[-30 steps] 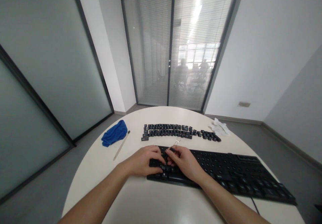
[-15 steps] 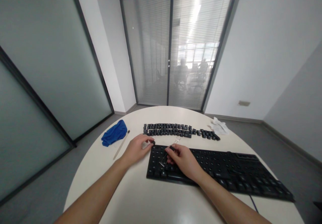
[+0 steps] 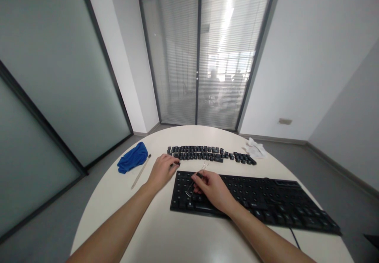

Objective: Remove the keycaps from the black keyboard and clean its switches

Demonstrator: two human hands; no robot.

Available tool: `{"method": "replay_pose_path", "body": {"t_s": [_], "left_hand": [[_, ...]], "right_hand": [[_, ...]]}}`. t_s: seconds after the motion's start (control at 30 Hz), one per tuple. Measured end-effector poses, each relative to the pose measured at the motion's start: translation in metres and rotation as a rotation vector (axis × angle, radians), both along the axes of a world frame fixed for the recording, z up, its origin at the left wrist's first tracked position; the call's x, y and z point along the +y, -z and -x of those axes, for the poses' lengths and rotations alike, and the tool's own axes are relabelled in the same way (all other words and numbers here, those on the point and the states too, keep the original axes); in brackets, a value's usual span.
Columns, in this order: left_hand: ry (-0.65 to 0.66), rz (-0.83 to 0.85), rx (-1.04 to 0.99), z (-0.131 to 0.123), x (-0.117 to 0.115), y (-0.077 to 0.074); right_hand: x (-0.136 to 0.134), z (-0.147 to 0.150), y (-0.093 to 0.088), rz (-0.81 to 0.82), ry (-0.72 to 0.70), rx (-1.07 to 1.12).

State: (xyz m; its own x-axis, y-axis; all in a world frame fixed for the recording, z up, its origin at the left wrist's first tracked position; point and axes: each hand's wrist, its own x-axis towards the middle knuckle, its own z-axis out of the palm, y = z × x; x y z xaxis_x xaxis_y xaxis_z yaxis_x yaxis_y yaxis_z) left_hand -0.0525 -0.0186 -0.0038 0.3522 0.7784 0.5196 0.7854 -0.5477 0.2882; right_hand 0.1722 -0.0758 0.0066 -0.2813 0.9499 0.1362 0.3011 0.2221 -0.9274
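A black keyboard (image 3: 254,200) lies across the round white table (image 3: 154,231). My right hand (image 3: 211,190) rests on its left part, fingers closed round a wire keycap puller (image 3: 192,184) whose tip points down at the keys. My left hand (image 3: 161,170) is off the keyboard's far left corner, pinching a small black keycap (image 3: 177,163) just short of the rows of loose black keycaps (image 3: 207,154) laid out behind the keyboard.
A crumpled blue cloth (image 3: 132,157) and a thin pale stick (image 3: 141,171) lie at the left of the table. A crumpled white tissue (image 3: 255,149) sits at the far right. Beyond the table are glass doors with blinds, people dimly seen behind them.
My left hand left the keyboard and moved forward and left with a keycap toward the loose rows. My right hand stayed on the keyboard with the puller.
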Motion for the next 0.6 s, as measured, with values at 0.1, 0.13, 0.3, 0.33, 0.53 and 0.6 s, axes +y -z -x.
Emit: {"method": "replay_pose_path", "body": {"t_s": [0.1, 0.13, 0.3, 0.33, 0.53, 0.6], "left_hand": [[-0.008, -0.010, 0.046, -0.0005, 0.0000, 0.0002], [-0.014, -0.010, 0.059, -0.0003, 0.0004, 0.0004], [-0.048, -0.023, 0.086, 0.0011, 0.0033, 0.0025], [-0.053, -0.027, 0.091, 0.0013, 0.0038, 0.0030], [-0.106, -0.063, 0.095, 0.0023, 0.0041, 0.0039], [-0.128, -0.074, 0.094, 0.0030, 0.0038, 0.0037]], "right_hand": [[0.0003, -0.0004, 0.0009, -0.021, -0.003, -0.020], [0.0003, -0.0005, 0.0008, -0.027, -0.004, -0.026], [-0.0005, -0.0003, -0.0014, -0.042, -0.003, -0.042], [-0.0008, -0.0002, -0.0018, -0.042, -0.003, -0.044], [-0.0016, -0.0001, -0.0015, -0.025, -0.008, -0.028], [-0.0016, 0.0001, -0.0017, -0.025, -0.010, -0.029]]}}
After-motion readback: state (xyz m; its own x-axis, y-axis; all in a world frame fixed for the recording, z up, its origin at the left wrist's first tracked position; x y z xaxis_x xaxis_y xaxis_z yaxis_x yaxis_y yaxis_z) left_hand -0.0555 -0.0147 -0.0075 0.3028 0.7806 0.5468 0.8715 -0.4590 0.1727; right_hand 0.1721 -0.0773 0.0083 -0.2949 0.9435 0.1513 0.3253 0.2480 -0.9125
